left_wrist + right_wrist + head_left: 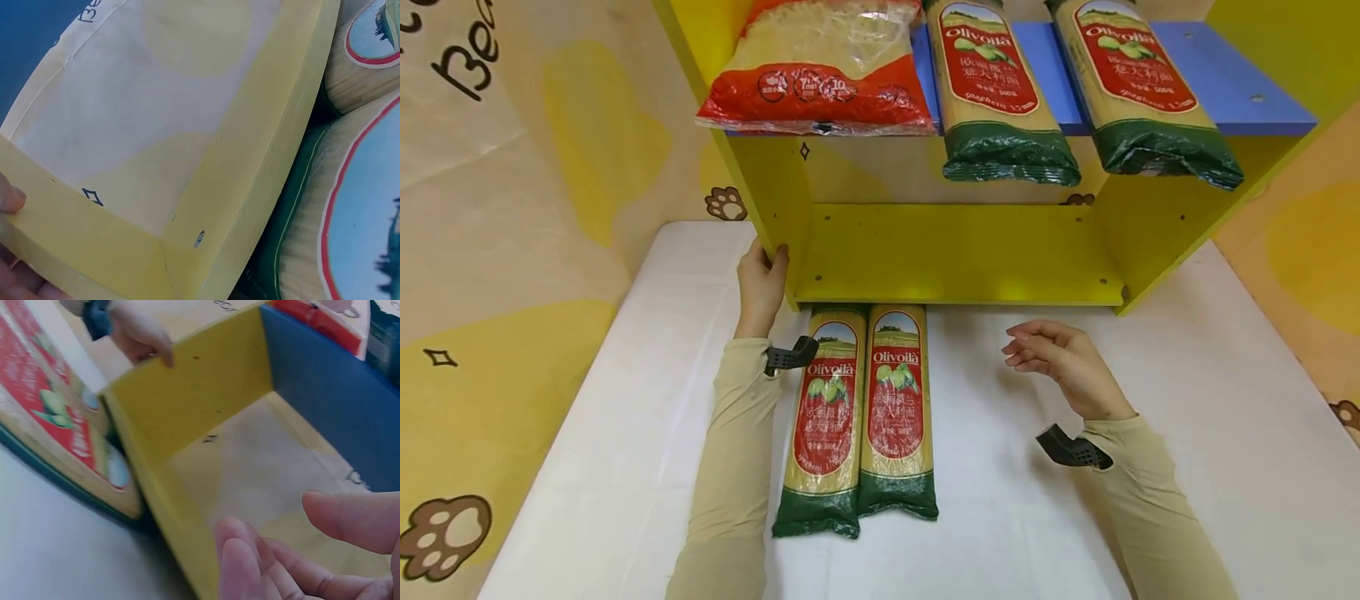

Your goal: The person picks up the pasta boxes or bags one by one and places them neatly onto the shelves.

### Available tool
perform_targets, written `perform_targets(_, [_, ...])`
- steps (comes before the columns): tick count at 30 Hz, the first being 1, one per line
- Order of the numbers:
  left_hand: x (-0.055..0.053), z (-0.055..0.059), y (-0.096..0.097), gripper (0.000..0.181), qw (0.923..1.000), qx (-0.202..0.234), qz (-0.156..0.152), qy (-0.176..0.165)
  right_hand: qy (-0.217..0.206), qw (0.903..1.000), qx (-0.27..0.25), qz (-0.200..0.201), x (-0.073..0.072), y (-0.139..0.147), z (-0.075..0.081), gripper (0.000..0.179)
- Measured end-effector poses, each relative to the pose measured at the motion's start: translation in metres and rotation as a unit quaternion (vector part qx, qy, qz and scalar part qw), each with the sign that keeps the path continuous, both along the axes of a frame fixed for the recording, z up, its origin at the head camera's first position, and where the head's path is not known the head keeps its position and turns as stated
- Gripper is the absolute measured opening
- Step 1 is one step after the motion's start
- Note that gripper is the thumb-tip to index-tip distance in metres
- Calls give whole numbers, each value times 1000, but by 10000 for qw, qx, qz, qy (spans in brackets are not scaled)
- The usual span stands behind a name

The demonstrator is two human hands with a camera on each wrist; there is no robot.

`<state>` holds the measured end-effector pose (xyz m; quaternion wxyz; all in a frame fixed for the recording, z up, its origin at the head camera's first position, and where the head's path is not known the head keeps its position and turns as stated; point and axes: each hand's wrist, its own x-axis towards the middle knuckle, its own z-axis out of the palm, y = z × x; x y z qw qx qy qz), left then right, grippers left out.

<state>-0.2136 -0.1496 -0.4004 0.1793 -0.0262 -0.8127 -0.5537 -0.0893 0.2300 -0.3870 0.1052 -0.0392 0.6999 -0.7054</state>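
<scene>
My left hand [762, 287] grips the lower left side panel of a yellow and blue shelf [955, 254]. In the left wrist view the thumb [11, 195] lies on the panel's inner face and the fingers are on its outer side. Over the table, right of two spaghetti packs, my right hand [1063, 362] hovers with loosely bent fingers and holds nothing. Those packs, a left one [823, 417] and a right one [897, 408], lie side by side on the table, their far ends at the shelf's bottom edge.
On the blue upper board [1213, 75] lie a red and clear pasta bag [827, 71] and two more spaghetti packs [992, 75], [1138, 75] whose green ends overhang the front edge. A white cloth covers the table [647, 375]. A patterned backdrop [550, 167] stands around it.
</scene>
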Motion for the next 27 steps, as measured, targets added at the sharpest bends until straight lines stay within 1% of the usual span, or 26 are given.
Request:
perform_targets(3, [0, 0, 0, 30, 10000, 12, 0, -14, -220, 9992, 313, 152, 0, -9, -9, 30])
perform_targets(6, [1, 0, -1, 29, 10000, 2, 31, -11, -412, 9977, 445, 315, 1, -18, -18, 38])
perform_targets(11, [2, 0, -1, 29, 10000, -34, 71, -46, -644, 9959, 400, 497, 3, -29, -30, 37])
perform_targets(17, [3, 0, 0, 29, 10000, -29, 56, -11, -784, 9937, 336, 725, 4, -38, -41, 34])
perform_targets(27, [1, -1, 0, 30, 10000, -55, 73, 8, -871, 9907, 235, 1014, 7, -47, -50, 32])
